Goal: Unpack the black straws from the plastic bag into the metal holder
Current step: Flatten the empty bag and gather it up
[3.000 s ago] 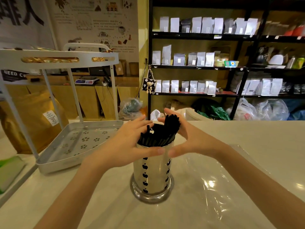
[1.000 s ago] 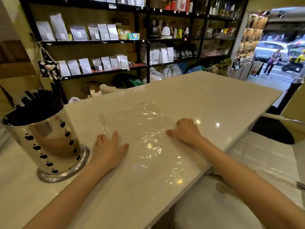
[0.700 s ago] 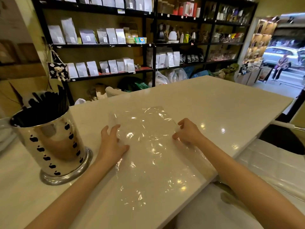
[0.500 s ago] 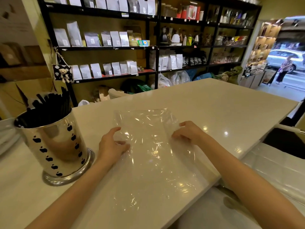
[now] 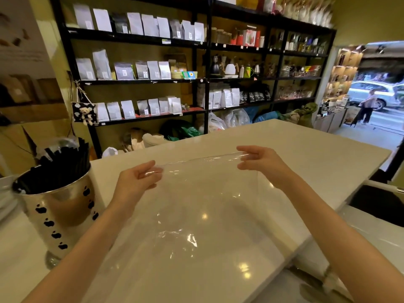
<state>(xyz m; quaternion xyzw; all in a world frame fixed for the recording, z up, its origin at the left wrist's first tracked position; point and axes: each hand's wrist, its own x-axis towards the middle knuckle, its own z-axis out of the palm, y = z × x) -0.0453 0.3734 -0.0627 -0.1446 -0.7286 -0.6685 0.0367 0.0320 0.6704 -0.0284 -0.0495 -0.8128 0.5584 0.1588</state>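
Observation:
The black straws (image 5: 59, 162) stand bunched in the shiny metal holder (image 5: 61, 206), which has black heart cut-outs and sits at the left of the white counter. The clear plastic bag (image 5: 205, 193) is lifted by its far edge above the counter, its near part trailing down. My left hand (image 5: 137, 180) pinches the bag's far left corner. My right hand (image 5: 260, 160) pinches the far right corner. The bag looks empty.
The white counter (image 5: 295, 154) runs right to an edge above a white chair (image 5: 371, 226). Black shelves (image 5: 205, 62) with pouches and kettles stand behind. A white tray edge (image 5: 4, 184) shows at far left beside the holder.
Both hands went from lying flat on the bag to gripping its far corners and raising that edge off the counter. The view turned right from the holder.

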